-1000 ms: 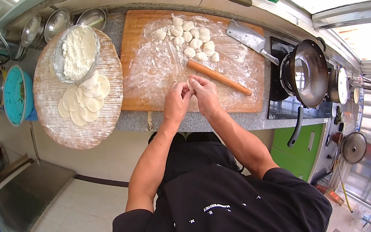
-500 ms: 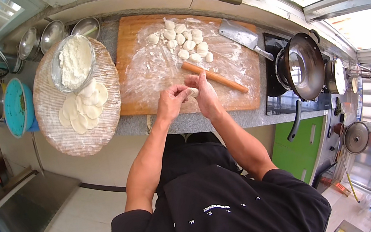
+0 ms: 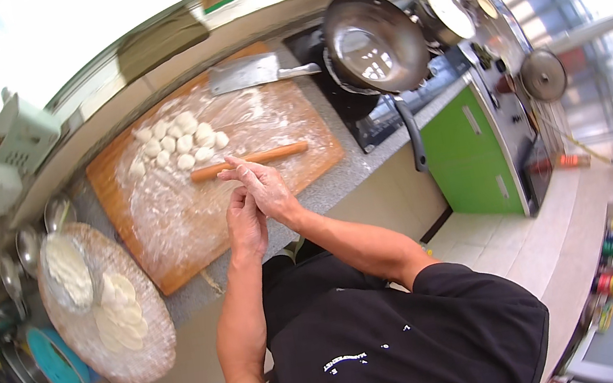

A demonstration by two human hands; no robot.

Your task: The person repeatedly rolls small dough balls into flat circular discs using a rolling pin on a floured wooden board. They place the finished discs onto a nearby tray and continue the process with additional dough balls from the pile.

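My left hand [image 3: 246,227] and my right hand [image 3: 263,189] are pressed together, both dusted with flour, over the near edge of a floured wooden board [image 3: 170,274]. The right hand lies across the left, its straight fingers reaching the near side of a wooden rolling pin [image 3: 271,154]. Whether anything sits between the palms is hidden. Several small dough pieces [image 3: 179,144] are bunched at the board's far left.
A cleaver [image 3: 245,73] lies at the board's far edge. A wok [image 3: 371,45] sits on the stove to the right. At left, a round woven tray [image 3: 151,354] carries flat dough rounds [image 3: 118,311] and a bowl of white filling [image 3: 68,270]. A teal bowl [image 3: 54,363] stands beside it.
The view has swung, so the board and stove now tilt up to the right. My hands stay joined and have shifted toward the rolling pin, the right fingers now reaching it.
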